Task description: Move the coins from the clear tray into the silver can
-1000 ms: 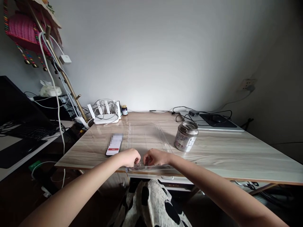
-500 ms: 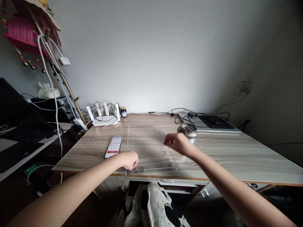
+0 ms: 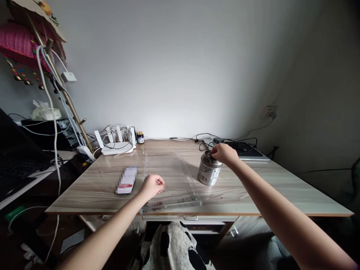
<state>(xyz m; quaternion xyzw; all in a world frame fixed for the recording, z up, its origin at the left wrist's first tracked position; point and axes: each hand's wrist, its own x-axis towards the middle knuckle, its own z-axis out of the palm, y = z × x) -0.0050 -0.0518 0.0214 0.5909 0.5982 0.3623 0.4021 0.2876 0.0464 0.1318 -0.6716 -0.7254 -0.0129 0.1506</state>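
The right hand (image 3: pixel 223 153), fingers pinched narrow, touches the top of the tin (image 3: pixel 208 170) at about 2 o'clock from the tray (image 3: pixel 168 176); whether it holds anything there I cannot tell. The left hand (image 3: pixel 152 185) is loosely curled, fingertips nearly together, over the tray's 7 o'clock corner, with coins (image 3: pixel 157 205) lying along the tray's near rim at the tabletop (image 3: pixel 267 187) edge. A phone (image 3: pixel 126 180) lies at 9 o'clock just beside the tray, and bare tabletop spreads toward 3 o'clock of the tin.
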